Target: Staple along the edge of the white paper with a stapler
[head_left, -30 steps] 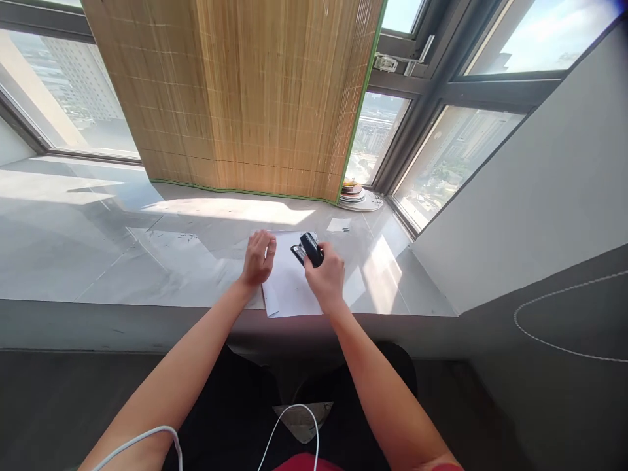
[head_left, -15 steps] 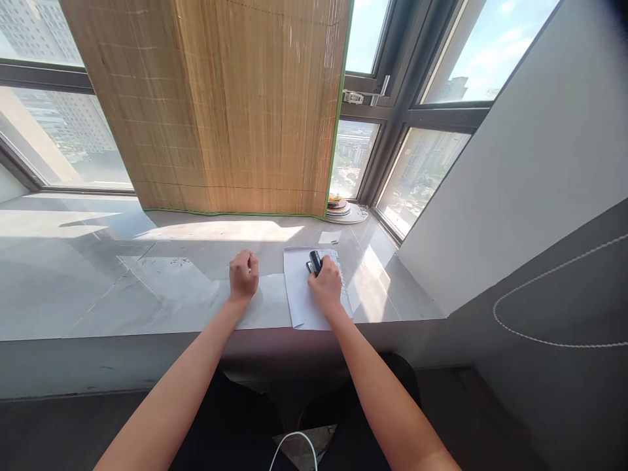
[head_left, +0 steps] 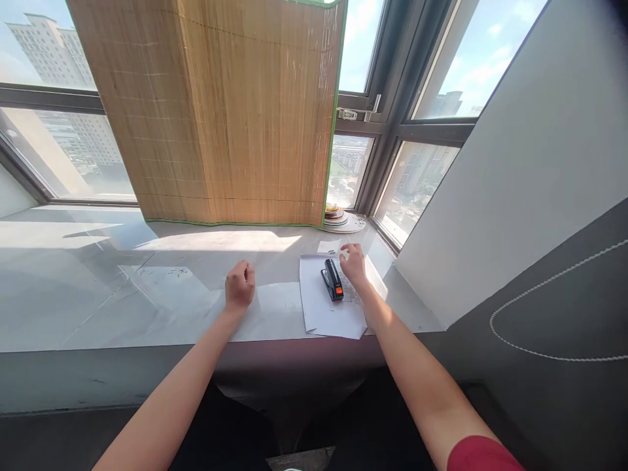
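Note:
A black stapler with an orange patch on its near end lies on white paper sheets, which have small marks along their right side. My right hand is off the stapler, just beyond its right side, with curved fingers apart and nothing seen in them. Close to those fingertips, small dark staple-like pieces lie at the far edge of the sheets. My left hand rests as a closed fist on the sill, left of the paper and apart from it.
The grey tiled windowsill ends in a front edge near my legs. A bamboo blind hangs over the window. Stacked plates stand in the corner. A beaded cord hangs at the right.
My right hand has let go of the stapler and moved right and away from me. The stapler now lies on the paper, which has shifted right. My left hand stays a fist.

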A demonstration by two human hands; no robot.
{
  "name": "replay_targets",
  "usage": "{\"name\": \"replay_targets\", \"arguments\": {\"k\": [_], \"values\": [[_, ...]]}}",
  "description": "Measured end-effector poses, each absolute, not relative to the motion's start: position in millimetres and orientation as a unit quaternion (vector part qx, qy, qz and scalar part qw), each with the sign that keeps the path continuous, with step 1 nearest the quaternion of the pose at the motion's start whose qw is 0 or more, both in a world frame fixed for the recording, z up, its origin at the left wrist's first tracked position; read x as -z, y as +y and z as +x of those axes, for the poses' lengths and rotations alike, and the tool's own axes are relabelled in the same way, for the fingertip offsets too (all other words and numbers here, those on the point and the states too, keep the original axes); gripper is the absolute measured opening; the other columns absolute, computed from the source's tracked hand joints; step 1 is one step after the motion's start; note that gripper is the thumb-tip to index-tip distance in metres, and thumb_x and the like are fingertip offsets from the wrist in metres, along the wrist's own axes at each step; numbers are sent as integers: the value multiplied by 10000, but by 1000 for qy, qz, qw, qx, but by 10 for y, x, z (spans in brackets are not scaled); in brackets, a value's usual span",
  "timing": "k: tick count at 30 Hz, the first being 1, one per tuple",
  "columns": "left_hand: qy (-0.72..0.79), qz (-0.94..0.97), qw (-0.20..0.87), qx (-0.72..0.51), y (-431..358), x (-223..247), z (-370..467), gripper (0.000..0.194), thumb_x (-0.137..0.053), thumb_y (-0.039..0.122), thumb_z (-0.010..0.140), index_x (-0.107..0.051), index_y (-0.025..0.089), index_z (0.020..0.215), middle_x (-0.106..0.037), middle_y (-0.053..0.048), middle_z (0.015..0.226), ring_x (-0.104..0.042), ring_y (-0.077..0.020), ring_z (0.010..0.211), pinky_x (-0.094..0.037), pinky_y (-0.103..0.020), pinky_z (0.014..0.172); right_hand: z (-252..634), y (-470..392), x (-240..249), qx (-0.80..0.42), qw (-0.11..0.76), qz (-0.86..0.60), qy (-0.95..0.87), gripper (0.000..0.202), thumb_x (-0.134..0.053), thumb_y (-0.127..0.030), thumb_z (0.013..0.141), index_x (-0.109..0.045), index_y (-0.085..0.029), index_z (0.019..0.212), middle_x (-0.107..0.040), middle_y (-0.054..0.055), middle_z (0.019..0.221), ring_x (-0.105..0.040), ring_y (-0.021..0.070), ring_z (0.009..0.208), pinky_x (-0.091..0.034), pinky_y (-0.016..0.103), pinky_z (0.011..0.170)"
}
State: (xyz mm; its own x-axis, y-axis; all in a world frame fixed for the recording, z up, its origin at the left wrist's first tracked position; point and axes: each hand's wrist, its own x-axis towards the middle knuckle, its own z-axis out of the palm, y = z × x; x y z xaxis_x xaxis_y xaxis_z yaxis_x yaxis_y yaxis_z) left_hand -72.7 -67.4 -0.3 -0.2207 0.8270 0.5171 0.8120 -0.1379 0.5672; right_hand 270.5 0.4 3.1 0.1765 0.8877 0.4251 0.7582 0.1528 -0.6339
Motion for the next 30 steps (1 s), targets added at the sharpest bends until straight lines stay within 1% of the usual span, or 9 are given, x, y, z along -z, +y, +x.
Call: {"name": "replay_targets", "arguments": {"k": [2,4,7,10,12,16,20,25,30], "values": [[664,617,3,-423,-673,9,-734,276,-361,242,1010,-316,253,738,-458,-11,691,-451,-192,674,-345,-308,684,2700,191,40,-68,301,-647,-697,386,-485,-193,916,-649,-147,1262,-567,179,1471,-560,269,1347,-464,407,1117],[672,611,1,-418,-670,20,-742,277,-370,237,1004,-318,252,733,-461,-12,686,-447,-192,668,-336,-309,677,2650,299,144,-47,198,-652,-730,473,-460,-193,972,-589,-123,1422,-477,198,1616,-445,277,1503,-401,423,1205],[674,613,-2,-412,-675,30,-724,285,-373,234,1003,-309,251,726,-483,-17,693,-459,-189,671,-344,-310,690,2576,347,263,-34,120,-658,-742,546,-393,-238,1053,-461,-64,1566,-383,245,1685,-349,297,1586,-331,457,1266],[671,622,-2,-403,-715,14,-693,290,-370,243,1008,-324,250,723,-510,-24,697,-486,-190,676,-359,-307,692,2512,340,276,-35,104,-661,-743,585,-379,-245,1064,-394,-56,1618,-357,266,1690,-336,324,1596,-312,511,1276],[680,631,7,-374,-771,-2,-739,289,-376,248,1009,-372,246,720,-538,-31,698,-511,-194,678,-358,-304,675,2426,336,242,-36,95,-662,-742,597,-370,-234,1065,-372,-50,1633,-332,270,1699,-316,337,1606,-298,528,1283],[724,654,18,-218,-941,-16,-1201,291,-455,292,980,-509,230,701,-628,-61,727,-574,-225,687,-304,-316,623,2026,371,186,-50,86,-642,-760,594,-294,-270,1107,-337,-25,1647,-266,240,1735,-235,323,1639,-236,496,1312],[794,600,-16,-100,-1137,-12,-1866,301,-444,295,979,-577,213,722,-709,-122,840,-639,-270,744,-276,-324,604,1317,443,207,-69,118,-596,-791,594,-281,-324,1143,-322,8,1634,-270,268,1726,-242,327,1629,-201,507,1307],[818,569,-7,-80,-1182,2,-2101,362,-374,296,1013,-682,193,852,-745,-167,919,-686,-312,806,-360,-337,630,301,453,234,-98,142,-554,-814,624,-257,-387,1134,-326,-38,1647,-266,208,1746,-199,299,1640,-164,495,1329],[830,553,-13,-66,-1108,13,-2065,382,-376,294,1009,-714,178,874,-759,-194,968,-707,-326,848,-393,-343,654,-250,371,213,-123,147,-523,-831,671,-245,-394,1119,-248,-5,1666,-190,221,1764,-169,301,1648,-155,509,1331]]}}
